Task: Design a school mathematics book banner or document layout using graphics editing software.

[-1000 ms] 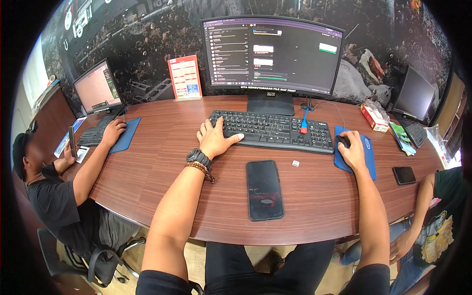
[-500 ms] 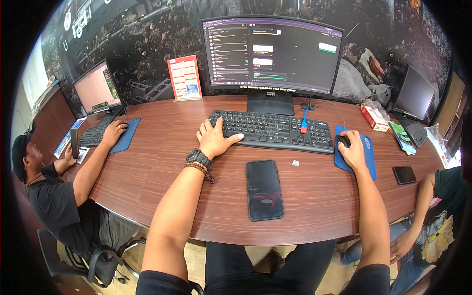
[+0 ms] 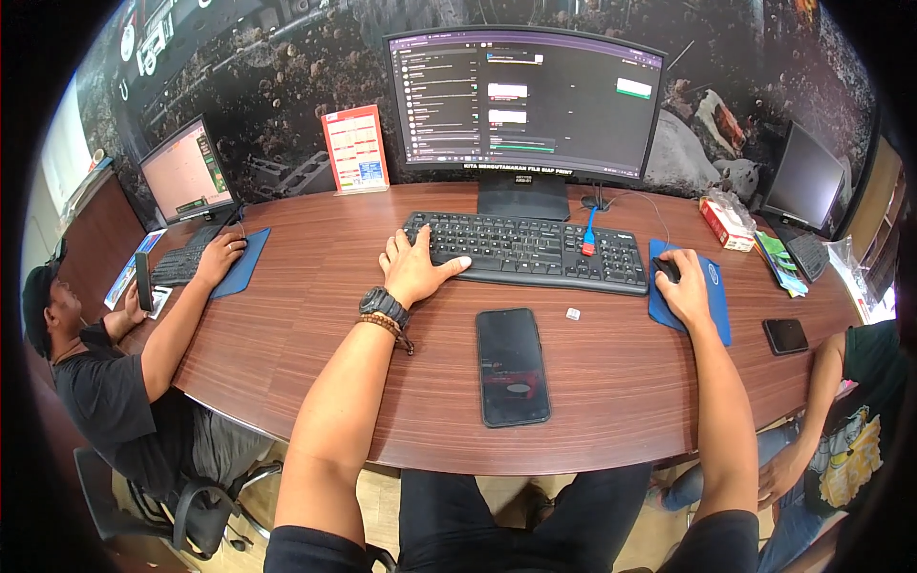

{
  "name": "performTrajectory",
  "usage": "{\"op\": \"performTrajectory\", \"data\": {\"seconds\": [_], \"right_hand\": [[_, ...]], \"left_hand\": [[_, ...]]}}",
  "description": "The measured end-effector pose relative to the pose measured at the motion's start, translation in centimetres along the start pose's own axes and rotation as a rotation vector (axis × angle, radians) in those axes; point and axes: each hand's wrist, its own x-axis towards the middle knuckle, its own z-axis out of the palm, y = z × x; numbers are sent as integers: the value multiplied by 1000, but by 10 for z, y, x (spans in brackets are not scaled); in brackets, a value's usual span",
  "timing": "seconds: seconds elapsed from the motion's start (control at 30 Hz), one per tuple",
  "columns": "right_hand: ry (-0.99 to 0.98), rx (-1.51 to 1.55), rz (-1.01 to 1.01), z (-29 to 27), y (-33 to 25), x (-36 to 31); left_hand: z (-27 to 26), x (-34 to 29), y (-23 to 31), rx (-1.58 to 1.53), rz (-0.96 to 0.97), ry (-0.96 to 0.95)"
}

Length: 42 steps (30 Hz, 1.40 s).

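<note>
My left hand (image 3: 413, 268) rests with spread fingers on the left end of a black keyboard (image 3: 525, 250), its thumb along the front edge. A dark watch and a beaded bracelet circle that wrist. On a blue mouse pad (image 3: 712, 304), my right hand (image 3: 684, 289) is closed over a black computer mouse (image 3: 666, 271). A dark smartphone (image 3: 513, 368) lies face up on the desk between my forearms, and a small white keycap-like piece (image 3: 573, 313) sits near it. Behind the keyboard stands a curved monitor (image 3: 525, 105) showing a list and message panels.
A blue cable with a red plug (image 3: 588, 245) lies over the keyboard. A red-and-white box (image 3: 726, 225) and another phone (image 3: 785, 336) are to the right. A printed stand-up card (image 3: 355, 150) stands left of the monitor. Co-workers sit on both sides, the left one using a mouse and holding a phone.
The whole view has shifted very slightly. Both my hands keep their places on the keyboard and mouse.
</note>
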Motion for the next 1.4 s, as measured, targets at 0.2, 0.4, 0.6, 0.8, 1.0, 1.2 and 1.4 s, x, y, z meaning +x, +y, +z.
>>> {"op": "performTrajectory", "data": {"seconds": [0.2, 0.4, 0.6, 0.8, 1.0, 1.2, 1.4], "right_hand": [[-6, 3, -16, -1, -1, 0], [-8, 18, -34, -1, -2, 0], [-5, 3, -21, 0, -1, 0], [-1, 1, -8, -1, -4, 0], [8, -5, -18, 1, 1, 0], [10, -1, -22, 1, 1, 1], [7, -5, -12, 0, 0, 1]], "left_hand": [[2, 1, -1, 1, 6, 19], [0, 0, 0, -6, 4, 14], [0, 0, 0, -1, 3, 10], [-1, -1, 0, -2, -1, -3], [1, -1, 0, -1, 5, 13], [0, 0, 0, 6, 8, 17], [1, 0, 0, 16, 10, 23]]}}
